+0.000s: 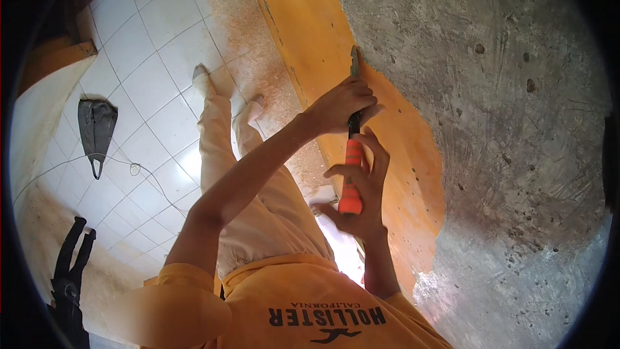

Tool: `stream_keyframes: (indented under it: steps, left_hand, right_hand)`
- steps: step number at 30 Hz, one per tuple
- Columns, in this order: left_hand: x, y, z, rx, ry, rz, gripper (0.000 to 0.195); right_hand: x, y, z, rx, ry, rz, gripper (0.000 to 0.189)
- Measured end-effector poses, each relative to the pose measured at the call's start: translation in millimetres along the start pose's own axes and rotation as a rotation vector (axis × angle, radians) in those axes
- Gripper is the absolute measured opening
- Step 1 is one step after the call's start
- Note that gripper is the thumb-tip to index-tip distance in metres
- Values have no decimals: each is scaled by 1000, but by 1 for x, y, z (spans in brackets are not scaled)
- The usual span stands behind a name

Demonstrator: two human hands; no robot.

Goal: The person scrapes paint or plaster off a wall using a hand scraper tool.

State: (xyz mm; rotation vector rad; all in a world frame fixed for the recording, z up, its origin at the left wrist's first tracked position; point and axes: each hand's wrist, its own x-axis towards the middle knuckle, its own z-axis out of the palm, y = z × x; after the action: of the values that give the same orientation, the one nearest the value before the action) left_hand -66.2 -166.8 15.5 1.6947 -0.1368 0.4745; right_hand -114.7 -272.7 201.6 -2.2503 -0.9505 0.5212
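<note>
A hand tool with a narrow dark metal head [355, 62], a black shaft and an orange-red striped grip [353, 155] lies along the wall in front of me. Its head meets the wall where orange paint [402, 131] borders bare grey concrete [484, 121]. My left hand [344, 104] is wrapped around the black shaft, just behind the head. Farther back, my right hand [363, 182] surrounds the grip with its fingers spread and curved, partly blurred; how firmly it touches the grip cannot be told.
Orange-brown debris [278, 87] lies over the white floor tiles [160, 63] along the wall's foot. My feet stand near it. To the left are a dark grey bag [97, 128] with a loop, a thin cable [160, 182] and a black object [72, 271] with two long parts.
</note>
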Motion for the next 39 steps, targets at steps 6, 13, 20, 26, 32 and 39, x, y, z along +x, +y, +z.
stream_keyframes:
  steps: [6,13,20,26,32,39]
  left_hand:
    - [-15,38,11,147,-62,70,27]
    - [-42,23,8,478,101,-281,35]
    - [-5,62,24,-1051,309,-1148,44]
    - [5,73,13,-822,345,-1113,30]
    - [16,75,9,-790,289,-1104,27]
    - [21,72,4,-812,189,-1180,23]
  right_hand:
    - [-53,-11,-9,780,-25,716,55]
    - [-42,-13,-1,574,-33,886,68]
    - [-28,-44,22,581,46,888,64]
    - [-17,-63,29,655,129,1002,62]
    - [-7,-68,26,710,181,1025,63]
    - [3,-70,22,652,160,1163,63]
